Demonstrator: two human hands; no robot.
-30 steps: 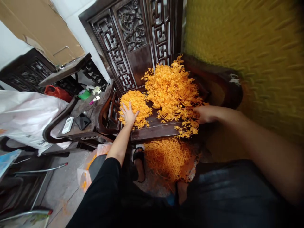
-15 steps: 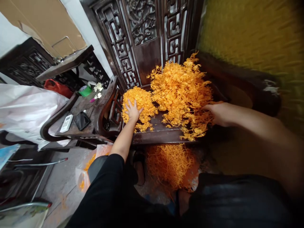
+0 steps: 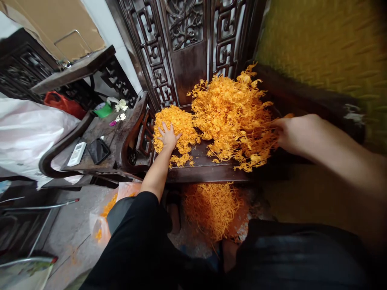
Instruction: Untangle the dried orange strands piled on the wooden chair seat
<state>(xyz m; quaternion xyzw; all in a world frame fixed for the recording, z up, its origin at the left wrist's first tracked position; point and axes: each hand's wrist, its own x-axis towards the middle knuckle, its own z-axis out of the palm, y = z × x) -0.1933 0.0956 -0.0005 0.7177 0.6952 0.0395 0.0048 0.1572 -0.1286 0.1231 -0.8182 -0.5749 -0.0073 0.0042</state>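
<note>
On the chair seat [image 3: 202, 155], at left, a smaller flower pile [image 3: 181, 117], with the left hand [image 3: 168, 137] on top; just to the right, a larger flower pile [image 3: 229, 112], with the right hand [image 3: 293, 131] at its right edge. Behind both, the backrest [image 3: 189, 72]. Below the seat, a heap of strands [image 3: 214, 205]. Left of the chair, on a side table [image 3: 90, 133], a handheld device [image 3: 77, 154], then a flat case [image 3: 99, 151]; farther back, loose blossoms [image 3: 121, 105].
</note>
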